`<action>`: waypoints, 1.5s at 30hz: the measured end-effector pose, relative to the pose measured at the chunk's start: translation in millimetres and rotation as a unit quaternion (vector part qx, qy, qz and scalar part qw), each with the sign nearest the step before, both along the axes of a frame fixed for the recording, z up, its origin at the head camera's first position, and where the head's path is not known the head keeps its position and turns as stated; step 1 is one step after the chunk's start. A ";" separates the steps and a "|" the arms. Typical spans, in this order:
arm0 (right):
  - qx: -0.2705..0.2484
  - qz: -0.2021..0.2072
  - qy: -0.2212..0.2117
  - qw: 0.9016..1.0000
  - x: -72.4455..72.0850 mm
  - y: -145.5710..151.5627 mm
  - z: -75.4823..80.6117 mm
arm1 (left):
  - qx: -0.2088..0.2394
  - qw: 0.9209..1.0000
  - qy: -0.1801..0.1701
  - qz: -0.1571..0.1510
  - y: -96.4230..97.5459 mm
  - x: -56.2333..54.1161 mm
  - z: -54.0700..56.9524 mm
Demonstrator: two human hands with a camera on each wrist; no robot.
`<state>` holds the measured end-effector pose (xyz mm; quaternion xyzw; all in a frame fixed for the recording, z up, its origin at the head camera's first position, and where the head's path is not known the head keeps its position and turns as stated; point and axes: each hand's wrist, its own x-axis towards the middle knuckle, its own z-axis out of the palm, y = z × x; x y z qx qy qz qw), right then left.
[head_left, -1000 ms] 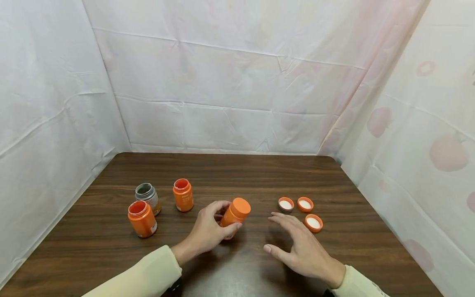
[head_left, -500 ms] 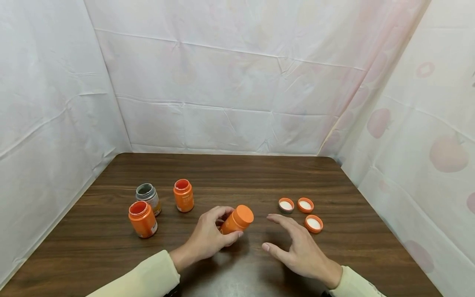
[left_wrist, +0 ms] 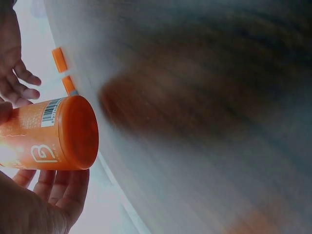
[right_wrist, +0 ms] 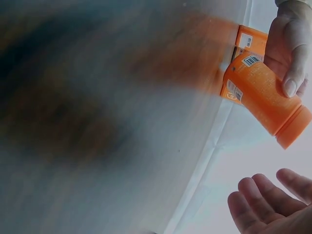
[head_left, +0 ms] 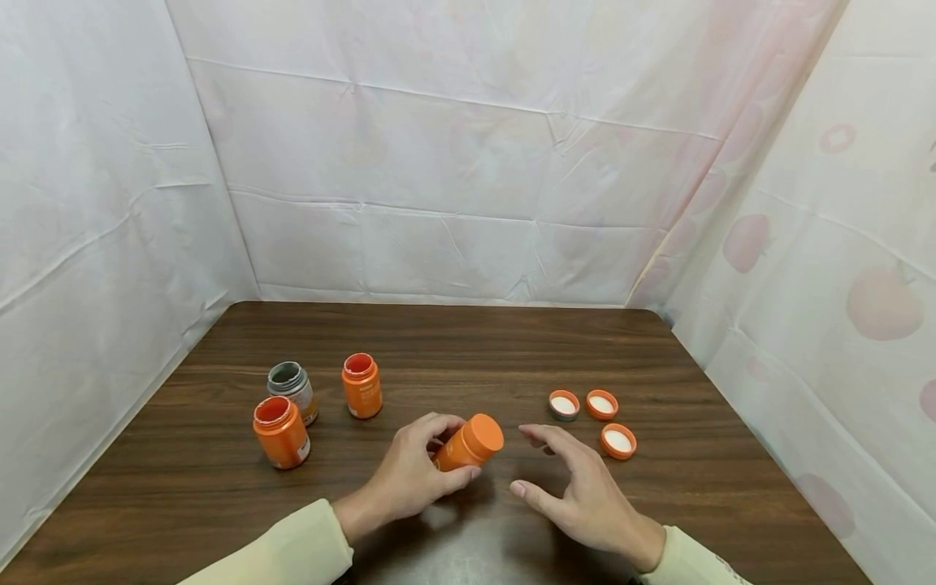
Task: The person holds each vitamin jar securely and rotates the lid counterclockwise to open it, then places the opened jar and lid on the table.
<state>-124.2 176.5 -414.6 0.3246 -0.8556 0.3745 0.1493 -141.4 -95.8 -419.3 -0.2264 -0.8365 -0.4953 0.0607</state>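
My left hand (head_left: 412, 471) grips an orange bottle (head_left: 457, 452) round its body, thumb on the near side. The bottle is off the table and tilts to the right, its orange lid (head_left: 485, 435) in place. In the left wrist view, the underside and a barcode label of the bottle (left_wrist: 41, 127) show. To the right, my right hand (head_left: 588, 496) hovers with fingers relaxed and thumb apart, holding nothing. A small gap separates its fingertips from the lid. In the right wrist view, the fingers (right_wrist: 258, 197) lie below the bottle's lid end, apart from it.
Lidless bottles stand upright at left: an orange one (head_left: 282, 439), a grey one (head_left: 299, 393) partly behind it, another orange one (head_left: 362, 390). At right, a grey-sided lid (head_left: 564, 405) and two orange lids, one far (head_left: 602, 403), one near (head_left: 618, 441), lie with white insides up.
The bottle in my left hand has tilted further over to the right and sunk slightly. My right hand has edged left toward it.
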 end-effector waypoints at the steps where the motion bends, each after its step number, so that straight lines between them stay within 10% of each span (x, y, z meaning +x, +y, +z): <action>1: -0.003 0.001 0.000 1.000 0.3 -0.7 0.3 | -0.001 1.000 0.001 -0.001 0.2 0.3 0.0; 45: -0.064 -0.013 -0.026 0.998 1.1 -26.3 1.5 | -0.038 0.998 0.029 -0.040 9.6 13.2 -1.0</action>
